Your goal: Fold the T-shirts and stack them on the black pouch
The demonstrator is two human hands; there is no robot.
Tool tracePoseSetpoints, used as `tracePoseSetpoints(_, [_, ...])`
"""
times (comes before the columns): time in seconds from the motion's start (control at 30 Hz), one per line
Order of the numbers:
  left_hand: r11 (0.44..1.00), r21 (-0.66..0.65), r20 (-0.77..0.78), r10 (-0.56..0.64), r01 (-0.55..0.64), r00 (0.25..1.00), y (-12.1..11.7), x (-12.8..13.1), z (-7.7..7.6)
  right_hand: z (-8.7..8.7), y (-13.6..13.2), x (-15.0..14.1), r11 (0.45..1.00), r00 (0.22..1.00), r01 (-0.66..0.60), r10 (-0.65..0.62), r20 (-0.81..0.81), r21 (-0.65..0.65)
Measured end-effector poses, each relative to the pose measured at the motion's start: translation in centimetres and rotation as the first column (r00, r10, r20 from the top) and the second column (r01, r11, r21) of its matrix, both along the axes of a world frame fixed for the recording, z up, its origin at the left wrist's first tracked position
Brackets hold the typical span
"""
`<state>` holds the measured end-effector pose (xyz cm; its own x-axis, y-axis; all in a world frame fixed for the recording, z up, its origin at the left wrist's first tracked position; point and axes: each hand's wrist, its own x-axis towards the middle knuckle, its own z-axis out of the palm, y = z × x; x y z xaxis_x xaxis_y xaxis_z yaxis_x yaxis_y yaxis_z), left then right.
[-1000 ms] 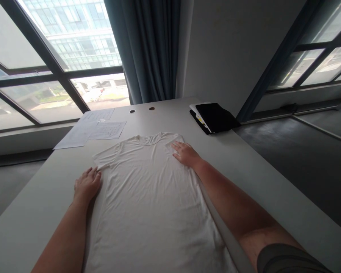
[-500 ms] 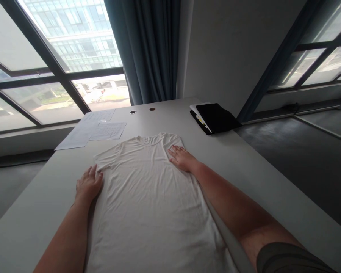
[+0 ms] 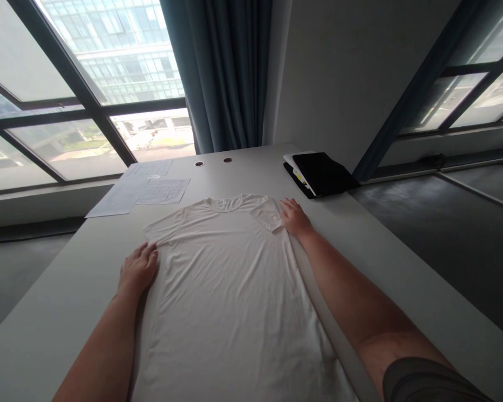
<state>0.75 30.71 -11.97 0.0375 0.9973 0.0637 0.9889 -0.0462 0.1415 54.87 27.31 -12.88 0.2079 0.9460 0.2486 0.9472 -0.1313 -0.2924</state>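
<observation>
A white T-shirt point(image 3: 230, 279) lies flat on the long white table point(image 3: 67, 296), collar towards the window. My left hand point(image 3: 139, 268) rests flat with fingers stretched out at the shirt's left side, just below the left sleeve. My right hand point(image 3: 295, 216) lies flat with fingers out on the table at the outer edge of the right sleeve, which is folded in over the shirt's shoulder. Neither hand holds anything.
Several paper sheets point(image 3: 140, 192) lie at the far left of the table. A black folder with papers point(image 3: 321, 173) sits at the far right corner. Two round cable holes point(image 3: 213, 162) are near the far edge, below a dark curtain point(image 3: 222, 72).
My right hand has slid from on top of the shirt's right shoulder outward to the sleeve's edge. The left hand has barely moved.
</observation>
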Motion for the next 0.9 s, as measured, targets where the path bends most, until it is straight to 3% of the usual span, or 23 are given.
tracePoseSetpoints(0.13, [0.998,0.050,-0.003,0.032,-0.031,0.999,0.0,-0.1,0.0,-0.3,0.0,1.2,0.993,0.995,0.087,-0.090,-0.037,-0.086])
tracePoseSetpoints(0.3, [0.995,0.073,-0.006,0.065,-0.065,0.998,0.0,-0.1,0.0,-0.6,-0.1,-0.5,0.972,0.996,-0.068,0.080,0.041,-0.225])
tracePoseSetpoints(0.47, [0.994,0.072,-0.003,0.085,-0.085,0.996,0.4,-0.2,-0.5,-0.7,0.4,-0.8,0.946,0.990,-0.090,0.118,0.072,-0.311])
tracePoseSetpoints(0.9, [0.990,0.000,0.058,0.142,-0.143,0.988,6.9,0.2,-0.3,-1.1,1.2,-0.6,0.957,0.994,-0.018,0.049,0.101,-0.288])
